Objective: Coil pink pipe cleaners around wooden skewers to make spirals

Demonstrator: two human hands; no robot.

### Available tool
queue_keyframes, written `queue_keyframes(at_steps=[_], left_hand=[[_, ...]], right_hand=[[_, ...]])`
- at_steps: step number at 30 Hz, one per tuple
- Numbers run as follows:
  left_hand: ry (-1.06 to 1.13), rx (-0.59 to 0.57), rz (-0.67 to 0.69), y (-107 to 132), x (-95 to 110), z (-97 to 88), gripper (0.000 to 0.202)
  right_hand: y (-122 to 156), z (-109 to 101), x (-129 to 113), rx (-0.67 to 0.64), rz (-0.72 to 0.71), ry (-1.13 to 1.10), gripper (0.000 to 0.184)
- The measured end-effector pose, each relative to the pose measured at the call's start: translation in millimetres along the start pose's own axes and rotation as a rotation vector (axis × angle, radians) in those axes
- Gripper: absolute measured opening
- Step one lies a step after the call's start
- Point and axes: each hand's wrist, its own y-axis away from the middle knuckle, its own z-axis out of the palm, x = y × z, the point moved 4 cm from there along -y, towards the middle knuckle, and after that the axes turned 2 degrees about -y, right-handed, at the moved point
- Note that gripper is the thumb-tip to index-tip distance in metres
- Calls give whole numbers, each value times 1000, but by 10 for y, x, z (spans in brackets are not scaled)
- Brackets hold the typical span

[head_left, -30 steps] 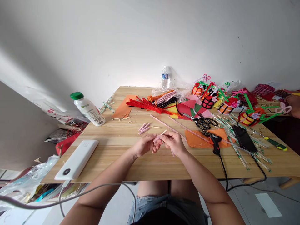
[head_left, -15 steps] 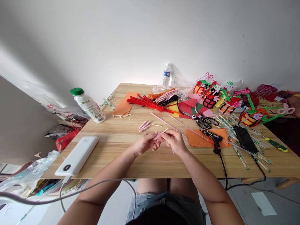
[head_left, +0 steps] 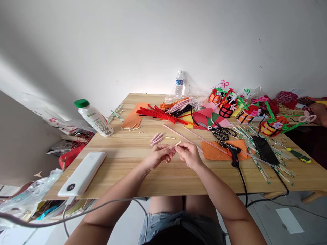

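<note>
Both hands meet over the front middle of the table [head_left: 127, 173]. My left hand [head_left: 158, 157] is closed in a pinch on a pink pipe cleaner, mostly hidden by the fingers. A short wooden stick [head_left: 178, 143] pokes up between the fingertips, and my right hand [head_left: 189, 155] pinches around it. Just beyond the left hand lie several pink pipe-cleaner coils [head_left: 156, 139], with another wooden stick [head_left: 169, 138] beside them. Two straight pink pipe cleaners [head_left: 176, 133] stretch diagonally behind the right hand.
To the right are a black glue gun [head_left: 233, 153] on orange foam, scissors [head_left: 222, 132], a phone [head_left: 265, 150], wrapped sticks and a screwdriver [head_left: 298, 155]. Red pipe cleaners [head_left: 158, 114] and colourful small baskets [head_left: 246, 114] lie behind. A bottle [head_left: 94, 119] and power bank [head_left: 83, 173] stand left. Another person's hand [head_left: 319, 112] shows far right.
The hands have drawn closer together at the fingertips, and less of the pink coil shows between them. The pink end below my right hand is no longer visible. The view has shifted slightly.
</note>
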Motion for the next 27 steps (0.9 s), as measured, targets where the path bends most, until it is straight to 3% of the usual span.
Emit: queue_keyframes(at_steps=[3,10,12,17,19,27], left_hand=[[153,-151,-152,24,-30,54,38],[-82,118,119,-2,2,-71,22],[-74,136,121,9,18,-58,21],[230,-131,-158,40,-23,73,37],[268,-164,-176,37,-31,72,35],[-47,135,87,-20,-10,-94,24]], right_hand=[[10,10,-19,-11,6,-9,25],[-11,-11,31,18,17,30,26],[-5,-14,19,21,19,41,28],[29,25,-57,-19,15,28,29],[36,40,-66,-23,35,37,30],[7,3,18,39,24,63,29]])
